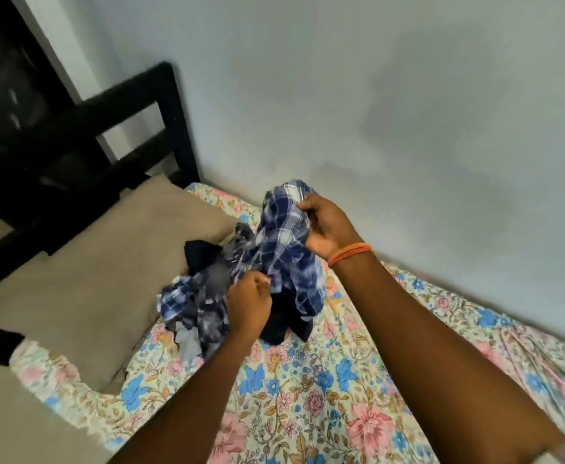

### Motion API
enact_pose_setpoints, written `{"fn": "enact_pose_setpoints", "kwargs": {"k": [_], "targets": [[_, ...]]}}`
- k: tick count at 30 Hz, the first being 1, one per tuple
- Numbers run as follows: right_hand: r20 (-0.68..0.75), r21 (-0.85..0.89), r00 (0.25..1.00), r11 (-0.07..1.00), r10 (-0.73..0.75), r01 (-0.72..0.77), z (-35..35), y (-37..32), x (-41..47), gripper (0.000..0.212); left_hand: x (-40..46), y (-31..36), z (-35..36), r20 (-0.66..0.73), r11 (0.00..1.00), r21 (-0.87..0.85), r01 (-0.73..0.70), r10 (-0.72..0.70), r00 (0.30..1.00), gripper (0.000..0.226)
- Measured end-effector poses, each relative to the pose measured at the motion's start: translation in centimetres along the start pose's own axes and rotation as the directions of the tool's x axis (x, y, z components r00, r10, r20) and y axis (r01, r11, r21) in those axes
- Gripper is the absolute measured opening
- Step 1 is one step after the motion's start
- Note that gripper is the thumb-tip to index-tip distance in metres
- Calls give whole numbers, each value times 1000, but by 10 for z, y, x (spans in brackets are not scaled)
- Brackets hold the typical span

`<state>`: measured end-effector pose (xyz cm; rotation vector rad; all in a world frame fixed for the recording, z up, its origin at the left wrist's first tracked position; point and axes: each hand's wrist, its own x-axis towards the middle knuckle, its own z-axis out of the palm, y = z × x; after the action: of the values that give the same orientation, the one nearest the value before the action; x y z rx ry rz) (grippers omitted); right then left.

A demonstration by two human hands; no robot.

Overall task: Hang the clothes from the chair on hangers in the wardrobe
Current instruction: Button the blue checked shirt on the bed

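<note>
A blue and white checked shirt is bunched up above a floral bedsheet. My right hand, with an orange band at the wrist, grips the shirt's upper part near the collar. My left hand pinches a lower fold of the same shirt. Under and beside it lies a pile of other clothes: a dark garment, a grey-blue patterned piece and a black one. No hanger, chair or wardrobe is in view.
A beige pillow lies to the left on the bed. Behind it stands the black bed frame. A pale grey wall runs along the bed's far side. Part of the view is motion-blurred.
</note>
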<state>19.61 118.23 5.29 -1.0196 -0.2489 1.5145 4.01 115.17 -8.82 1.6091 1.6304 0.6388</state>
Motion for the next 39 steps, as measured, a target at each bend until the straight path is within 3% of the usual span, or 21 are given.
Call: {"fn": "enact_pose_setpoints", "kwargs": {"k": [3,7,12,15,17,21,23,27,30,34,38,39], "targets": [[99,-5,995,1000,-28,28,9,-17,-46,21,-25,38,-19,82,989,-133,-60,72,994,47],[169,52,983,997,-66,58,-2,-30,-100,47,-52,96,-23,50,967,-229,-109,123,991,79],[97,148,966,963,-241,225,-23,-59,-152,66,-67,153,-40,-179,986,-54,-157,145,973,67],[-23,101,932,927,-361,361,-32,-77,-178,28,-61,170,-54,-181,959,23,-282,281,943,39],[-129,56,893,896,-431,440,-40,-89,-191,16,-63,189,-64,-40,958,-51,-282,281,959,39],[-306,-45,756,802,-578,595,-55,-117,-216,15,-80,238,-73,188,934,-102,-342,356,915,19],[-346,-208,646,727,-680,654,-62,-135,-228,14,-87,262,-71,253,923,-142,-357,382,889,19],[-321,-556,376,494,-870,669,-69,-163,-251,13,-101,305,-66,365,886,-366,-284,417,832,22],[-243,-682,256,353,-935,640,-70,-176,-260,13,-115,328,-65,477,850,-499,-168,431,766,23],[-160,-741,263,292,-951,604,-73,-185,-256,29,-122,336,-62,652,834,-551,33,405,641,26],[-6,-805,421,255,-907,536,-84,-174,-241,32,-116,300,-25,772,853,-470,228,272,574,29],[26,-840,493,249,-869,482,-92,-164,-231,35,-112,282,-8,807,859,-425,285,217,550,29]]}}
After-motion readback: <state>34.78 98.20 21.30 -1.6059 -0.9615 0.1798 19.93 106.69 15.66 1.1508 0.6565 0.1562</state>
